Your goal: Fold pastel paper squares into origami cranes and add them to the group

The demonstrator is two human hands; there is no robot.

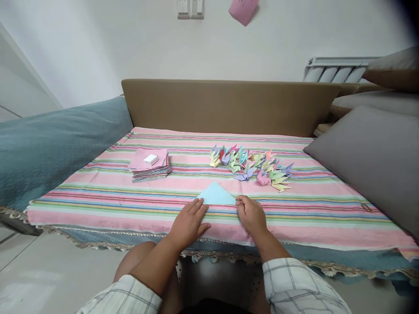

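A light blue sheet of origami paper (216,194), folded into a triangle, lies on the striped cloth with its point facing away from me. My left hand (191,217) rests flat at the triangle's left corner, fingers stretched out and thumb apart. At the right corner, my right hand (251,213) has its fingers curled together, pinching the paper's tip. Behind the triangle and to the right sits a cluster of folded paper cranes (248,165) in several colours. To the left is a stack of square coloured paper (149,168) with a small white block (151,159) on top.
The striped cloth (98,192) covers a sofa seat with a brown backrest (229,107). A blue-covered armrest (65,139) rises at left, and a grey cushion (369,161) leans at right. A small brown object (366,207) lies near the cushion. A pink paper (244,9) hangs on the wall.
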